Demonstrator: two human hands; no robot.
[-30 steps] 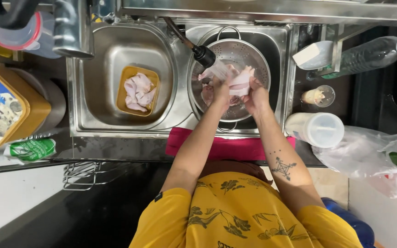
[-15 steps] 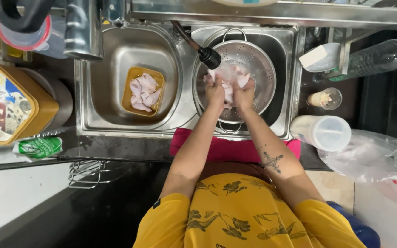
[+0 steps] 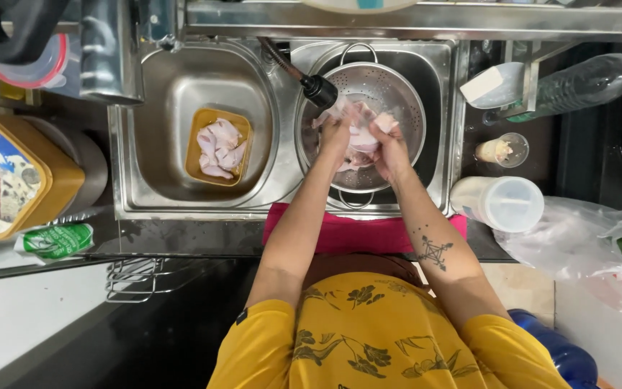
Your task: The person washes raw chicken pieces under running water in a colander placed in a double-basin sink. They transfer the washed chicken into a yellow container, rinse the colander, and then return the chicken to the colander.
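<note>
Both hands are over a steel colander (image 3: 404, 94) in the right sink basin. My left hand (image 3: 336, 135) and my right hand (image 3: 388, 148) together grip a pale raw chicken piece (image 3: 362, 137) above more meat in the colander. A black spray faucet head (image 3: 319, 90) hangs just left of the hands. In the left basin (image 3: 160, 144) a yellow rectangular tub (image 3: 194, 162) holds several raw chicken pieces (image 3: 220, 148).
A pink cloth (image 3: 361, 234) lies on the sink's front edge. A white plastic container (image 3: 502, 204), a small cup (image 3: 502, 150), a plastic bottle (image 3: 577, 83) and a crumpled plastic bag (image 3: 584, 245) sit to the right. A large yellow tub (image 3: 16, 173) stands at the left.
The hands, held higher with the chicken a second ago, have dropped lower into the colander and closer together. The camera view shifted slightly.
</note>
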